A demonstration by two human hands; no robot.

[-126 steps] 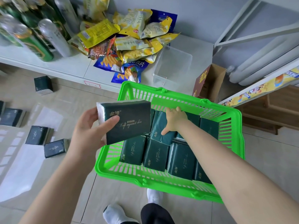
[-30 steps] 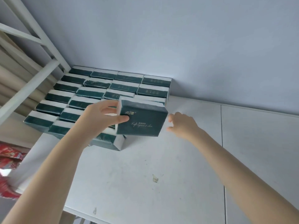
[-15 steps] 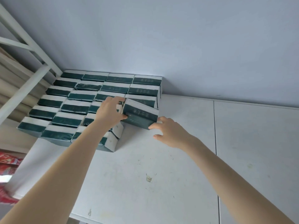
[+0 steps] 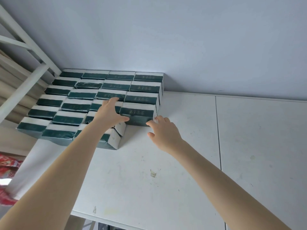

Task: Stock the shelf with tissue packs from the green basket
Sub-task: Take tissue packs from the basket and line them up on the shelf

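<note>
A dark green tissue pack [image 4: 141, 112] stands on the white shelf [image 4: 182, 163], at the front of the rightmost column of a block of several like packs [image 4: 79, 95]. My left hand [image 4: 108, 113] reaches over its left end. The thumb lies on the pack's front face and the straight fingers rest on the neighbouring packs. My right hand [image 4: 164, 131] is open, and its fingertips touch the pack's lower right corner. The green basket is out of view.
The block of packs fills the shelf's back left corner against the pale wall [image 4: 182, 47]. A white slanted frame [image 4: 25, 80] borders it on the left. Red packaging [image 4: 6, 163] shows below the shelf at the left edge.
The pack, held up and tilted in my left hand before, now stands in the rightmost column. My right hand has moved up to its right corner. Earlier still, I took it from the green basket.
</note>
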